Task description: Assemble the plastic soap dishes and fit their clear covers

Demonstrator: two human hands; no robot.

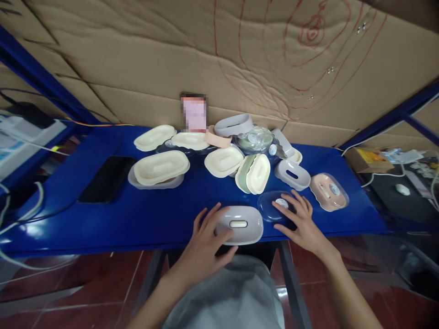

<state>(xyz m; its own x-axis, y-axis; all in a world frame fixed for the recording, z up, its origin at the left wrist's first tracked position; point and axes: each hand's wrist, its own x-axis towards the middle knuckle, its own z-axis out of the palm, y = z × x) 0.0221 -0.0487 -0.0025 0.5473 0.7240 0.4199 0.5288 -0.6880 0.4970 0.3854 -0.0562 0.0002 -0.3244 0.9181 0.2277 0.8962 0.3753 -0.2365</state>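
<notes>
Fingers (pixel 224 235) on grey dish (pixel 250 233), cream bar (pixel 238 224) inside, clear lid (pixel 268 208) beside

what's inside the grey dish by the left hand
A short cream bar shows in the middle of the grey dish; the left hand covers part of its left side.

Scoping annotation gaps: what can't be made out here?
All head view:
- Text on upright panel: pixelated.
- Left hand, any hold beneath grey dish: hidden by hand and dish.
- Print on clear lid's label: too small.
- Rear pile, piece count: overlapping.
</notes>
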